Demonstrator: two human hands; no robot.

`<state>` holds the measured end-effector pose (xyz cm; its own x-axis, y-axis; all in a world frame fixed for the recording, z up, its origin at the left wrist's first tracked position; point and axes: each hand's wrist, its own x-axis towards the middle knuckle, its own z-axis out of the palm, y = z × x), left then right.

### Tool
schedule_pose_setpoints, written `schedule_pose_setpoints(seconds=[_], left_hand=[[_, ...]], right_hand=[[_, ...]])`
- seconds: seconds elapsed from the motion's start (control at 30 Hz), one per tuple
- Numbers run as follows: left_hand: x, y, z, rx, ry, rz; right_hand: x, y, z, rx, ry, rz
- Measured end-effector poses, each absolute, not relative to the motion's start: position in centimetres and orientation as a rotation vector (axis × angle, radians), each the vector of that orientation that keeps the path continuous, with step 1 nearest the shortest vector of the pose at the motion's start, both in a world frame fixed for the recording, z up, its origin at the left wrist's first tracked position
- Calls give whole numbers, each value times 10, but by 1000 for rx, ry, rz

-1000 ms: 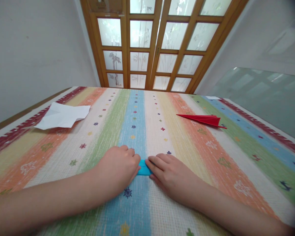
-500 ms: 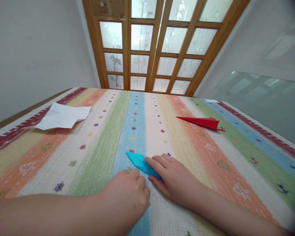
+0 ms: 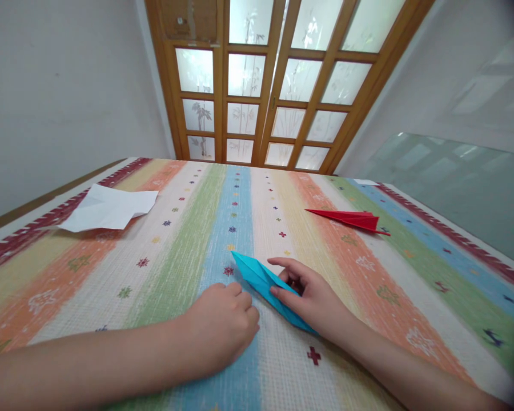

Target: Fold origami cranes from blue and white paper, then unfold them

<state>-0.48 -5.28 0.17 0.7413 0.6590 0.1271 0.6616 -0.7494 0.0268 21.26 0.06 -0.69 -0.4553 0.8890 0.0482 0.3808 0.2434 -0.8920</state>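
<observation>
No words, numbers or brand marks are readable anywhere here. The striped cloth [image 3: 368,268] carries only small woven crosses and flower motifs, no letters. The white paper [image 3: 109,208] looks blank. The cardboard patch [image 3: 188,17] above the door may carry print, but it's too blurred to read.

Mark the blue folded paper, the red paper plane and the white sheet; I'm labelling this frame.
blue folded paper [image 3: 261,278], head view, its upper folded face.
red paper plane [image 3: 352,218], head view, mid-body.
white sheet [image 3: 107,208], head view, its centre.
</observation>
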Motion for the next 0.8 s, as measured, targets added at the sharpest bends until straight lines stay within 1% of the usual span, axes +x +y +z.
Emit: schedule_pose_setpoints(seconds=[0.1, 0.2, 0.3, 0.37, 0.43, 0.5, 0.67, 0.8], left_hand=[[-8, -44, 7, -3001, -1267, -328], [-8, -34, 11, -3151, -1576, -549], [-5, -28, 7, -3318, -1933, -977], [-2, -26, 1, -3403, -2137, -1340], [-1, -27, -6, -3426, -2286, -1580], [0, -30, -11, -3436, -2336, -1627], [3, -32, -12, -3354, -2460, -1577], [3, -30, -11, -3293, -2559, -1540]], right_hand=[[215, 8, -6, -1116, -1647, 1437], [216, 10, -6, -1043, -1349, 1651], [212, 4, -8, -945, -1202, 1744], [208, -1, -9, -893, -1193, 1777], [203, -6, -10, -869, -1237, 1770], [199, -9, -10, -869, -1304, 1719], [198, -12, -11, -888, -1458, 1639], [202, -13, -13, -943, -1595, 1515]])
